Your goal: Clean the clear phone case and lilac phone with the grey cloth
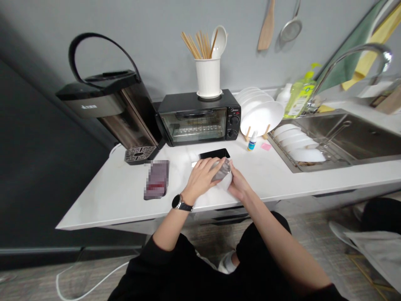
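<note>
Over the white counter, my left hand (203,175), a dark watch on its wrist, curls its fingers round a grey, slightly shiny thing (222,170) with a whitish lower part. From the other side, my right hand (238,182) grips the same thing by its edge. Its kind is hard to make out, since fingers cover much of it. Just behind my hands lies a black phone (216,154), partly hidden by my left hand. A small spray bottle (252,142) with a blue and yellow label stands beyond my right hand, beside a pink paper note (266,146).
A blurred-out phone-shaped object (157,179) lies left on the counter (125,207). Behind stand a water dispenser (125,113) and a toaster oven (200,121) bearing a utensil holder (209,77). White plates (260,115) and a sink (360,138) with bowls (299,144) are at right.
</note>
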A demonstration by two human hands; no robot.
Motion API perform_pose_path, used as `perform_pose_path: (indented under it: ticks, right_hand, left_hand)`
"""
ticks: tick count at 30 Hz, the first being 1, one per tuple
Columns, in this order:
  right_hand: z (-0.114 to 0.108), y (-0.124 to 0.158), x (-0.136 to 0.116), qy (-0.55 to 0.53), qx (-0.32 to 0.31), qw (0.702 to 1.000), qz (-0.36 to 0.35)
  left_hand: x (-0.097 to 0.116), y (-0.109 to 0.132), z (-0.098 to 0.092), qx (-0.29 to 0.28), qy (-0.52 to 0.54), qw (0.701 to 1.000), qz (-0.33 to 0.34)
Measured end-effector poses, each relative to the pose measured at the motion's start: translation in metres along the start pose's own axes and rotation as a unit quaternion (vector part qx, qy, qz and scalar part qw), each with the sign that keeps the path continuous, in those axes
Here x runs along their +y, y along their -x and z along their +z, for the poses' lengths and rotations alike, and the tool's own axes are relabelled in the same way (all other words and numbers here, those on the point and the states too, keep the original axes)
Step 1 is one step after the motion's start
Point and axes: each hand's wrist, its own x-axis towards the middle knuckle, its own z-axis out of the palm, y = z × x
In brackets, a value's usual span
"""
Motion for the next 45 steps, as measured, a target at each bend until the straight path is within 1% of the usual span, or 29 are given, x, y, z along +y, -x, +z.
perform_pose_path:
  ticks: [3,5,7,10,13,15,17,20,23,28,31,33,36,38,42,45]
  right_hand:
    - [-0.003,0.007,-0.001,0.012,-0.027,0.999,-0.023]
    - [-0.004,0.011,0.0,0.01,-0.033,0.999,-0.023]
    - [-0.005,0.011,0.002,0.009,-0.017,1.0,-0.022]
    - [-0.004,0.007,0.005,0.011,0.016,1.0,-0.005]
    - [0.0,0.005,0.007,0.003,0.023,1.0,0.008]
    - [0.002,0.007,0.006,0.003,0.009,1.0,-0.003]
    - [0.003,0.009,0.006,0.007,-0.012,1.0,-0.02]
    - [0.003,0.01,0.007,-0.001,-0.026,0.999,-0.038]
    - [0.003,0.009,0.01,-0.006,-0.021,0.999,-0.04]
    - [0.005,0.003,0.012,0.012,-0.004,1.0,-0.007]
    - [0.006,0.002,0.011,0.019,0.003,1.0,0.009]
    - [0.007,0.003,0.01,0.019,0.003,1.0,0.004]
    - [0.006,0.008,0.006,0.017,-0.002,1.0,-0.02]
    - [0.005,0.01,0.003,0.009,-0.007,1.0,-0.022]
    - [0.005,0.006,0.001,0.006,-0.001,1.0,-0.023]
    - [0.003,0.004,0.003,0.012,0.004,0.999,-0.029]
  left_hand:
    - [-0.002,0.001,0.003,0.018,-0.004,0.999,-0.045]
    - [-0.004,0.001,0.005,0.019,-0.006,0.998,-0.056]
    - [-0.004,0.002,0.006,0.013,0.0,0.999,-0.046]
    - [-0.003,0.004,0.005,-0.004,0.019,1.0,-0.003]
    - [-0.002,0.004,0.003,-0.009,0.019,1.0,0.021]
    - [-0.003,0.004,0.003,0.0,0.005,1.0,-0.009]
    - [-0.004,0.005,0.005,0.02,-0.012,0.999,-0.043]
    - [-0.007,0.005,0.008,0.033,-0.018,0.998,-0.057]
    - [-0.007,0.006,0.009,0.033,-0.005,0.998,-0.057]
    - [-0.006,0.007,0.005,0.019,0.043,0.999,-0.018]
    - [-0.006,0.006,0.005,0.011,0.045,0.999,-0.012]
    - [-0.006,0.005,0.004,0.009,0.03,0.999,-0.025]
    - [-0.008,0.005,0.005,0.032,0.009,0.997,-0.064]
    - [-0.01,0.004,0.005,0.041,0.014,0.996,-0.077]
    - [-0.012,0.004,0.009,0.029,0.053,0.998,-0.026]
    - [-0.011,0.003,0.008,0.016,0.056,0.998,0.011]
